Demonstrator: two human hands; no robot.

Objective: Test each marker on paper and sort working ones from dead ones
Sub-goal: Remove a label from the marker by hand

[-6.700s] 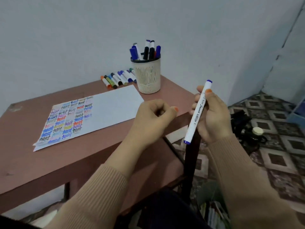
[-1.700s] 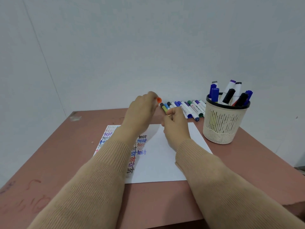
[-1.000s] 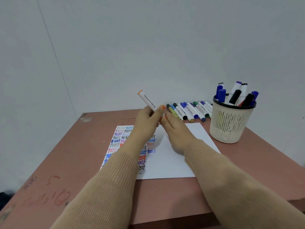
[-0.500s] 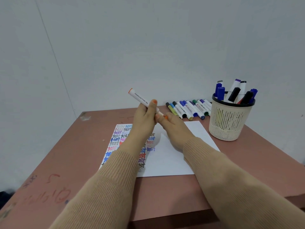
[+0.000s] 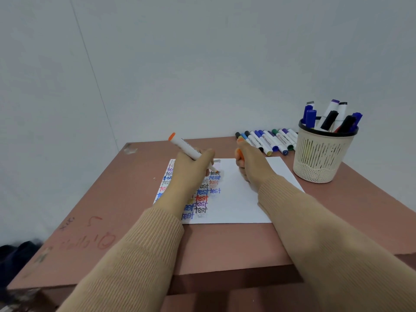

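My left hand (image 5: 190,174) grips a white marker with an orange end (image 5: 183,145), slanted, its uncapped tip down at the white paper (image 5: 238,201) beside the rows of coloured "test" words. My right hand (image 5: 253,166) rests on the paper to the right, its curled fingers holding the orange cap (image 5: 240,156). A row of capped markers (image 5: 267,140) lies at the back of the table. A cream mesh cup (image 5: 322,158) at the back right holds several more markers.
The brown table (image 5: 225,244) has scribbles near its front left corner. A pale wall stands close behind it. The table's front edge lies under my forearms, and a dark object sits on the floor at the far left (image 5: 15,253).
My hands pulled the cap off the orange marker and moved apart. My left hand lowered the marker tip to the paper; my right hand kept the cap and settled on the sheet.
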